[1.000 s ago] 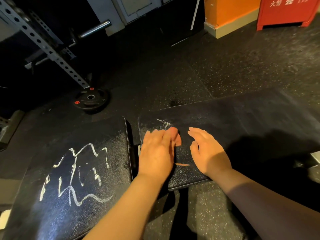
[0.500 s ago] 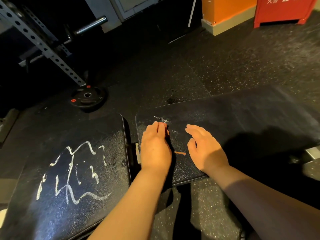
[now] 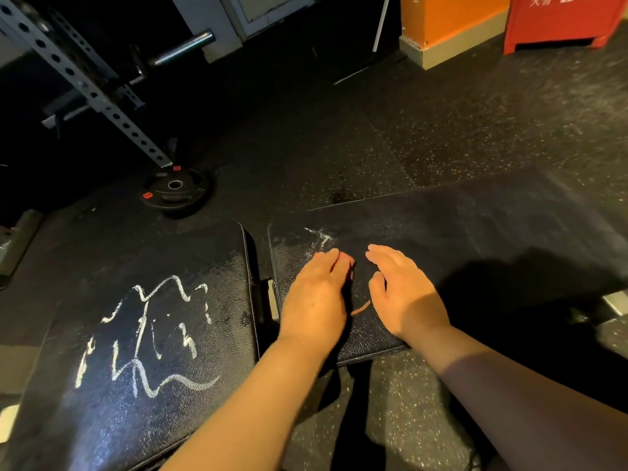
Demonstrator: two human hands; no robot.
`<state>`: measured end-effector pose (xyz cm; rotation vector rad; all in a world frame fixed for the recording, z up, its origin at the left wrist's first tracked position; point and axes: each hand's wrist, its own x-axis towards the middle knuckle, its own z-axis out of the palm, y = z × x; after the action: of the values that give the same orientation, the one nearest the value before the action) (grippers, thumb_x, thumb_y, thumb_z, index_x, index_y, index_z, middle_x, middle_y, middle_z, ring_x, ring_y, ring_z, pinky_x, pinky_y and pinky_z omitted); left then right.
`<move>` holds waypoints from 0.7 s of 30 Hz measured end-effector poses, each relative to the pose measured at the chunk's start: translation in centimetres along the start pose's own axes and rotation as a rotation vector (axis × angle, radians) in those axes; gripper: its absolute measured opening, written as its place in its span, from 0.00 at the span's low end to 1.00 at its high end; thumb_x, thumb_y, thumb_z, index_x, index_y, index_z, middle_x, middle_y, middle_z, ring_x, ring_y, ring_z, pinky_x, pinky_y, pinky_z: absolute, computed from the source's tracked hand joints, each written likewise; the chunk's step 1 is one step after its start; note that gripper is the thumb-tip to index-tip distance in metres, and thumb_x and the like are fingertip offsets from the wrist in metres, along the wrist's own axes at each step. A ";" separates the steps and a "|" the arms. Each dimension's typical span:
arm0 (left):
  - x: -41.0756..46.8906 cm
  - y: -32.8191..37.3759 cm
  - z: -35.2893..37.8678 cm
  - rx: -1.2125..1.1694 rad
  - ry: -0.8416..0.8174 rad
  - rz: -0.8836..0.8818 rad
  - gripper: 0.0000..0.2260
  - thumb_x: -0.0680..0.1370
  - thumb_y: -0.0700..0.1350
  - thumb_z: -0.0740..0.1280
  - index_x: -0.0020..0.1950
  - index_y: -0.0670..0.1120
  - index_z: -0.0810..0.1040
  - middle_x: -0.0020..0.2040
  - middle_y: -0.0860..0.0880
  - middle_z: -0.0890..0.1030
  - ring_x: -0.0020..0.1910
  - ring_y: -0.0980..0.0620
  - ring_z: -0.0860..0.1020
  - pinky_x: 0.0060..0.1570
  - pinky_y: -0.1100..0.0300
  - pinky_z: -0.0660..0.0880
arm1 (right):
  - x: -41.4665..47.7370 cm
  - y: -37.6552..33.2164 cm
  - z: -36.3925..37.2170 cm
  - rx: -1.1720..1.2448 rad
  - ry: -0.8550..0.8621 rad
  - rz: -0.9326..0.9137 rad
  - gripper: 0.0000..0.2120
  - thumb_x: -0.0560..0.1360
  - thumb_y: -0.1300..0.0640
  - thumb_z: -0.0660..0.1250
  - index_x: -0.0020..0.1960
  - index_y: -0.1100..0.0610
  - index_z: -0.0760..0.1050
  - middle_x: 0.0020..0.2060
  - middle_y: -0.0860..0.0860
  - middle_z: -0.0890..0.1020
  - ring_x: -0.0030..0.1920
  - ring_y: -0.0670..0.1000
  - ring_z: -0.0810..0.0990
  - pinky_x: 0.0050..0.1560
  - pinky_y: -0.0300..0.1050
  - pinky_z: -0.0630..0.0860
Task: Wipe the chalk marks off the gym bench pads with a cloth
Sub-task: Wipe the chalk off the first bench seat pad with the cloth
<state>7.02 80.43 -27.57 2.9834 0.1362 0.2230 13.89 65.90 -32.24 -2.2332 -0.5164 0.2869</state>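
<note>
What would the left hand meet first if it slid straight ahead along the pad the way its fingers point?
Most likely the small chalk mark just beyond the left hand on the right bench pad, then that pad's far edge. Nothing else shows in that line, though the exact heading is uncertain.

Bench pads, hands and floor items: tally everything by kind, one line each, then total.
Bench pads: 2, left pad and right pad
Hands: 2, left hand and right hand
Weight plates: 1, weight plate
Red cabinets: 1, red cabinet
Total: 6
</note>
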 end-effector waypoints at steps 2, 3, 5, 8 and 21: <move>0.6 -1.9 -0.7 0.032 0.047 -0.136 0.19 0.76 0.35 0.63 0.63 0.52 0.74 0.62 0.53 0.74 0.59 0.48 0.73 0.58 0.54 0.74 | 0.1 -0.1 -0.1 -0.007 -0.006 -0.009 0.22 0.83 0.56 0.55 0.76 0.50 0.68 0.76 0.43 0.66 0.76 0.51 0.64 0.74 0.52 0.64; 0.9 -2.5 -0.8 0.030 0.071 -0.250 0.19 0.75 0.35 0.63 0.63 0.52 0.75 0.64 0.52 0.74 0.61 0.46 0.73 0.59 0.53 0.73 | 0.1 0.0 -0.1 -0.011 -0.012 -0.006 0.22 0.83 0.56 0.54 0.76 0.50 0.67 0.76 0.42 0.66 0.76 0.50 0.63 0.74 0.52 0.64; 1.5 -1.8 -0.7 0.018 0.076 -0.337 0.18 0.74 0.36 0.60 0.61 0.49 0.76 0.64 0.49 0.75 0.61 0.43 0.72 0.58 0.53 0.72 | 0.2 0.1 0.0 -0.013 -0.016 0.002 0.22 0.83 0.56 0.54 0.76 0.50 0.67 0.76 0.42 0.65 0.76 0.50 0.63 0.75 0.52 0.63; 0.8 1.2 0.1 -0.031 -0.034 -0.123 0.21 0.73 0.44 0.52 0.61 0.46 0.76 0.58 0.50 0.74 0.57 0.46 0.72 0.56 0.54 0.73 | 0.1 0.2 0.1 -0.009 -0.003 0.015 0.22 0.83 0.57 0.55 0.76 0.50 0.68 0.76 0.42 0.66 0.76 0.50 0.63 0.75 0.51 0.63; 0.8 0.8 -0.3 -0.142 -0.048 -0.093 0.19 0.74 0.33 0.62 0.58 0.54 0.74 0.58 0.57 0.74 0.57 0.50 0.73 0.53 0.52 0.76 | 0.0 0.0 0.2 0.015 0.028 0.017 0.21 0.82 0.57 0.57 0.75 0.49 0.69 0.75 0.42 0.68 0.76 0.49 0.64 0.75 0.50 0.64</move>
<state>7.79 79.79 -27.07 2.8306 0.2427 0.1440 13.81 66.03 -32.36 -2.2248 -0.4795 0.2669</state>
